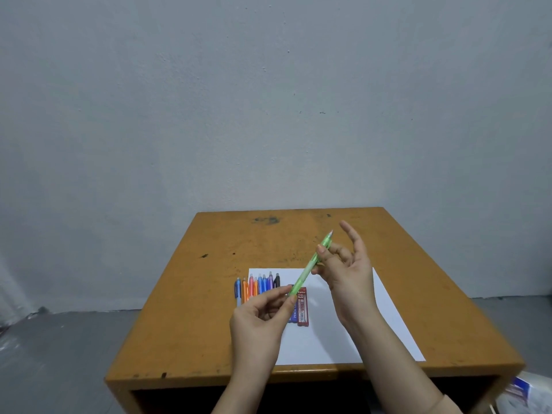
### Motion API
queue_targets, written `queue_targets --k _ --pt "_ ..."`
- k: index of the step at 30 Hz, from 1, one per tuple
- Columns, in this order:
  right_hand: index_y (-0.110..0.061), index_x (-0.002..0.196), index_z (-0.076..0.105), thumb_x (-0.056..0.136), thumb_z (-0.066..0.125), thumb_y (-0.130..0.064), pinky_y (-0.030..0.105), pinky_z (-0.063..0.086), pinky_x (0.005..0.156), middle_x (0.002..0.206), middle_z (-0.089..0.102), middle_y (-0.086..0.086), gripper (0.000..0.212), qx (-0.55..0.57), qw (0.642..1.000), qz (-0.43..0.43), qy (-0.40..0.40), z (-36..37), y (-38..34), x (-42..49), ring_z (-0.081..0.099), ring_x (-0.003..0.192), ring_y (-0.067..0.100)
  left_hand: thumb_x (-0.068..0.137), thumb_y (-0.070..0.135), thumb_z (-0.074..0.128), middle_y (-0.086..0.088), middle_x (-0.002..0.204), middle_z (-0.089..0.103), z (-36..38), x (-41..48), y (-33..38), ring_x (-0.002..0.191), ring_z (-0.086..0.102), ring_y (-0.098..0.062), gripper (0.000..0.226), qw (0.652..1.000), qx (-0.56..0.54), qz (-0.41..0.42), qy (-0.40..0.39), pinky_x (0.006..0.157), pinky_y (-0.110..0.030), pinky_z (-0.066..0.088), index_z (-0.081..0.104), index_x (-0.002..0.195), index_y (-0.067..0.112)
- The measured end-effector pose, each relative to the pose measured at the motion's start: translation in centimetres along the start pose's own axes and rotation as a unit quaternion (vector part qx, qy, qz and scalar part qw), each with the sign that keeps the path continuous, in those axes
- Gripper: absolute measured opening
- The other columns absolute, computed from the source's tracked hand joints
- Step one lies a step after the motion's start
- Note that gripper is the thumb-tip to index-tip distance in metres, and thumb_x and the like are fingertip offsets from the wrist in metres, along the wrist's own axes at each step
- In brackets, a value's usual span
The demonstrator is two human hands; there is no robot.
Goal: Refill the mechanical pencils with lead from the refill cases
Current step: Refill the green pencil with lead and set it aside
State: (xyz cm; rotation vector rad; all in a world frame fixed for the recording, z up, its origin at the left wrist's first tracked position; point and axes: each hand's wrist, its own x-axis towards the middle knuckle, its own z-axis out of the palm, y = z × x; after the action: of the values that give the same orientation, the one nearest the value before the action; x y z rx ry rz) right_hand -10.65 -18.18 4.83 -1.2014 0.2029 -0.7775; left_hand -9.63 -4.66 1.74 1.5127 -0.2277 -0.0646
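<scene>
Scuffed wooden desk (209,294), smooth white sheet (328,339) under both hands. Left hand (257,318) pinches the slim translucent green pencil (310,264) at its lower end, right hand (346,273) at its barrel. Just beyond the left hand: eight plastic pencils (260,285), two flat refill cases (302,306).

green pencil (310,265) tilted midair, red case (302,307) flat

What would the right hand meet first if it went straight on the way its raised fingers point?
Probably nothing close. The right hand, gripping the green pencil, points up and away over the table; that way looks free up to the grey wall, though depth is unclear.
</scene>
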Motion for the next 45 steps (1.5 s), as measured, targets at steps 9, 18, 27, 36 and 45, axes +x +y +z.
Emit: queue_targets --k 9,18,27,36,45 --pt "-0.021 0.117 0.058 0.085 0.065 0.003 0.025 0.055 0.062 0.066 0.064 -0.001 0.041 -0.051 0.998 0.009 -0.025 -0.2 0.7 0.6 0.06 0.056 0.014 0.075 0.01 0.077 0.008 0.08 0.073 -0.2 0.3 -1.1 0.079 0.069 -0.01 0.02 0.999 0.044 -0.013 -0.005 0.066 -0.023 0.057 0.075 0.093 0.019" --pt "-0.017 0.119 0.06 0.085 0.066 0.003 0.02 0.052 0.054 0.07 0.044 0.009 0.04 -0.131 0.991 0.035 0.008 -1.8 1.4 4.6 0.053 0.06 0.015 0.085 0.021 0.069 0.006 0.106 0.067 -2.2 2.2 -2.8 0.093 0.06 -0.003 0.028 0.973 0.224 0.061 0.001 0.07 -0.008 0.05 0.067 0.113 0.018" --pt "-0.015 0.126 0.061 0.085 0.066 -0.002 0.035 0.056 0.074 0.067 0.049 0.003 0.043 -0.3 0.95 0.089 0.005 -5.0 3.3 9.8 0.053 0.061 0.016 0.09 0.044 0.056 0.01 0.127 0.054 -5.1 5.6 -5.0 0.122 0.042 -0.006 0.044 0.896 0.44 0.058 0.018 0.105 -0.032 0.031 0.054 0.13 0.025" --pt "-0.013 0.124 0.061 0.087 0.063 -0.004 0.04 0.055 0.076 0.079 0.062 0.008 0.038 -0.394 0.901 0.179 0.025 -7.9 5.8 12.7 0.057 0.066 0.023 0.093 0.051 0.045 0.009 0.139 0.046 -6.1 6.7 -7.2 0.131 0.035 -0.009 0.051 0.86 0.509 0.031 0.014 0.109 -0.035 0.026 0.047 0.137 0.025" --pt "-0.008 0.113 0.065 0.087 0.061 -0.008 0.028 0.042 0.056 0.073 0.056 0.007 0.026 -0.459 0.859 0.224 0.03 -9.7 6.7 13.9 0.05 0.06 0.019 0.097 0.045 0.038 0.003 0.145 0.041 -6.4 6.9 -7.4 0.138 0.028 -0.015 0.047 0.854 0.517 -0.006 0.054 0.114 -0.04 0.018 0.047 0.138 0.022"
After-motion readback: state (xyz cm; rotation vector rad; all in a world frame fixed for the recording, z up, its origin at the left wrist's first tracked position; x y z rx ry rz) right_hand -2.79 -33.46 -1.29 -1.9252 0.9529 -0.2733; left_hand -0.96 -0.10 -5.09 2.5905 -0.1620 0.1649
